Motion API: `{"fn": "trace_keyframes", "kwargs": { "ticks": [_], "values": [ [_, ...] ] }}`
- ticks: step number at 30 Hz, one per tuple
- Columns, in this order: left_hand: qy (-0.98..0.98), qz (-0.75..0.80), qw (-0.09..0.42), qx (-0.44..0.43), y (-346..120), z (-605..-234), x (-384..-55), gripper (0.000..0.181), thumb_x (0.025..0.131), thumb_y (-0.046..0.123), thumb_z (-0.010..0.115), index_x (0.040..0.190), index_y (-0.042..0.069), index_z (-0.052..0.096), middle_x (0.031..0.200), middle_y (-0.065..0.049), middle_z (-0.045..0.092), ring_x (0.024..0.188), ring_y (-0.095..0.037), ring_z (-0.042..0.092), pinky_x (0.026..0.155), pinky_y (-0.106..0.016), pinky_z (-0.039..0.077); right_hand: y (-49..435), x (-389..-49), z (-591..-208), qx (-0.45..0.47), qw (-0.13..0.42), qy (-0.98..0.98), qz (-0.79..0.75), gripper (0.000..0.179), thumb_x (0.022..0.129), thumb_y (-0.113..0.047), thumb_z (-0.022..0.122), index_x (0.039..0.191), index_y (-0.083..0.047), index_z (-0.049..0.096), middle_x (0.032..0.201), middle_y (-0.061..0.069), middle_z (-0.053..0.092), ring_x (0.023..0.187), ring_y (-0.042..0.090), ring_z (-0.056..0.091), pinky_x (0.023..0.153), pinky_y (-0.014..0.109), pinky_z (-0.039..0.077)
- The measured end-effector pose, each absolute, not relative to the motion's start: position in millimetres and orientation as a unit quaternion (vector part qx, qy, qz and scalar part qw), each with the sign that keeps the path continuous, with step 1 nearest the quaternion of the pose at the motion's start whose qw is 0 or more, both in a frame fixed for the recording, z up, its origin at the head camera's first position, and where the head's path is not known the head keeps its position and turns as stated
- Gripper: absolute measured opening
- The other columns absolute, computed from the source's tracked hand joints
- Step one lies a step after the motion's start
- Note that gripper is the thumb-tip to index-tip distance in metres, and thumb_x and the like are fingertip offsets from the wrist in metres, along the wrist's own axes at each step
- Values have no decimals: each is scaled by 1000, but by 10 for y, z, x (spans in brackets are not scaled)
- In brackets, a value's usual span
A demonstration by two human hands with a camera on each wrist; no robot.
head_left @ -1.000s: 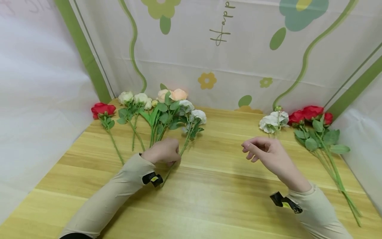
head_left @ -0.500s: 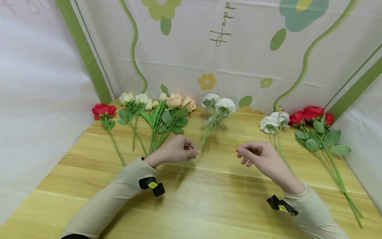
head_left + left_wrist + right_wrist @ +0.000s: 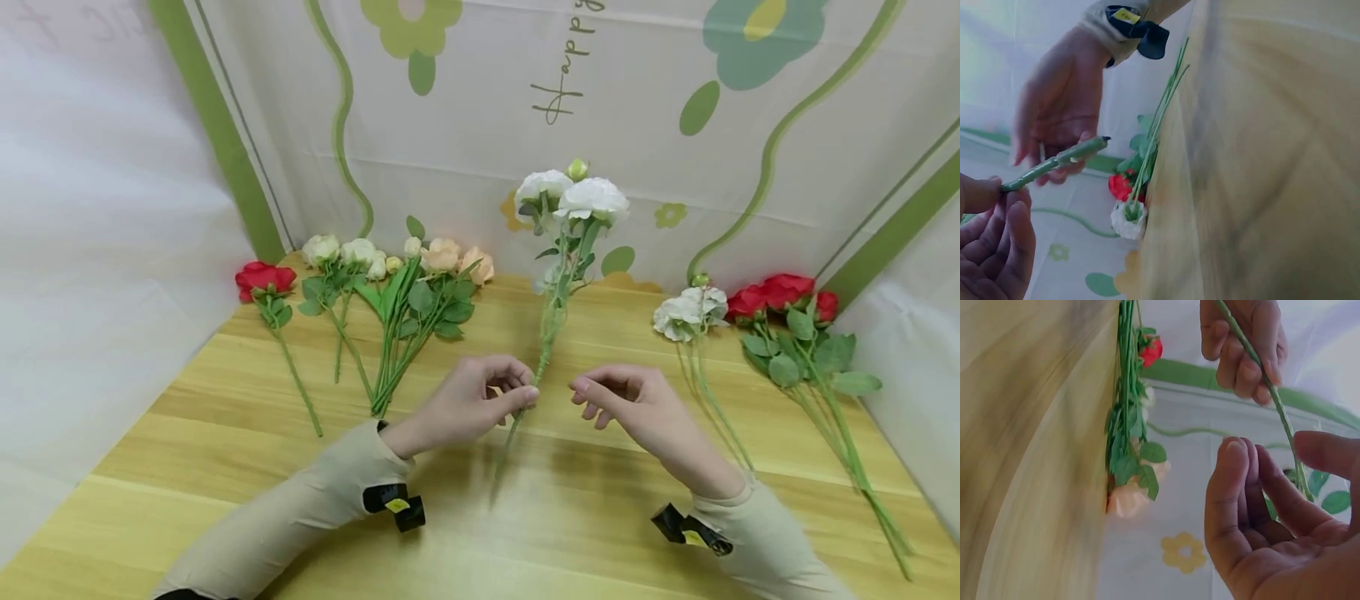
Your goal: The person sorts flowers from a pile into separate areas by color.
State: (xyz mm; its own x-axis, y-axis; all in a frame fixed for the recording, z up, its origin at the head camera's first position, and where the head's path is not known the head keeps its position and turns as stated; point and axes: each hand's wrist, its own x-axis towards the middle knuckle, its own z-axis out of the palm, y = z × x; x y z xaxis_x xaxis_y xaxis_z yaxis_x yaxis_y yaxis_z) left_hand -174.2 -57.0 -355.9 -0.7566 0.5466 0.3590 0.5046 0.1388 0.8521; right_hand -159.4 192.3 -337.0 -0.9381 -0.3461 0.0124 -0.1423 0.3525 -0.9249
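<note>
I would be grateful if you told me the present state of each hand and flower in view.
White spray, held up, slightly tilted
Left hand, pinching the white spray
Right hand, relaxed, holding nothing
Single red flower, lying on the table
Cream flowers, lying
Peach flowers, lying
Far-right red flowers, lying
Right-side white flowers, lying

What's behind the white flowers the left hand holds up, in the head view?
The pale backdrop, with an orange printed flower partly showing beside the left white bloom, its rest covered. Anything else there is hidden.
</note>
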Motion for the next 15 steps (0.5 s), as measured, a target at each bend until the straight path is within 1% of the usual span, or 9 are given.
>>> {"fn": "trace_keyframes", "kwargs": {
  "ticks": [2,4,7,11,13,15],
  "values": [
    [742,566,5,359,-527,-3609,-1718,5,97,9,65,96,4,66,80,-1,65,68,-12,61,52,-30,53,1859,-1562,-3353,-166,85,814,-551,26,97,-35,64,108,-13,72,95,8,69,80,36,63,71,39,54],
    [731,575,-6,367,-485,-3627,-1680,5,97,9,65,96,3,66,81,-1,65,68,-11,60,51,-29,52,1805,-1532,-3330,-188,78,805,-557,22,98,-31,64,109,-14,72,97,7,69,80,32,63,70,39,53],
    [717,588,-19,373,-441,-3651,-1631,6,96,8,65,97,2,65,82,-4,66,67,-13,60,50,-28,51,1743,-1501,-3312,-217,61,792,-567,18,99,-24,63,108,-12,73,98,7,69,80,28,63,69,38,54],
    [710,594,-34,378,-412,-3679,-1593,3,95,5,66,97,2,66,82,-9,67,67,-14,61,50,-28,51,1702,-1476,-3322,-216,35,788,-576,17,99,-21,64,106,-8,73,95,9,69,78,27,63,67,37,54],
    [708,593,-37,381,-407,-3687,-1584,3,94,3,67,96,4,66,81,-8,67,67,-14,61,51,-27,52,1691,-1470,-3335,-210,23,789,-577,17,98,-20,65,104,-8,73,93,11,68,76,27,63,66,37,53],
    [712,584,-39,387,-407,-3694,-1581,3,94,3,67,96,5,67,80,-4,66,67,-12,61,51,-26,52,1682,-1472,-3347,-211,14,787,-579,15,97,-20,65,103,-7,73,91,12,68,74,27,63,66,36,53]
  ]
}}
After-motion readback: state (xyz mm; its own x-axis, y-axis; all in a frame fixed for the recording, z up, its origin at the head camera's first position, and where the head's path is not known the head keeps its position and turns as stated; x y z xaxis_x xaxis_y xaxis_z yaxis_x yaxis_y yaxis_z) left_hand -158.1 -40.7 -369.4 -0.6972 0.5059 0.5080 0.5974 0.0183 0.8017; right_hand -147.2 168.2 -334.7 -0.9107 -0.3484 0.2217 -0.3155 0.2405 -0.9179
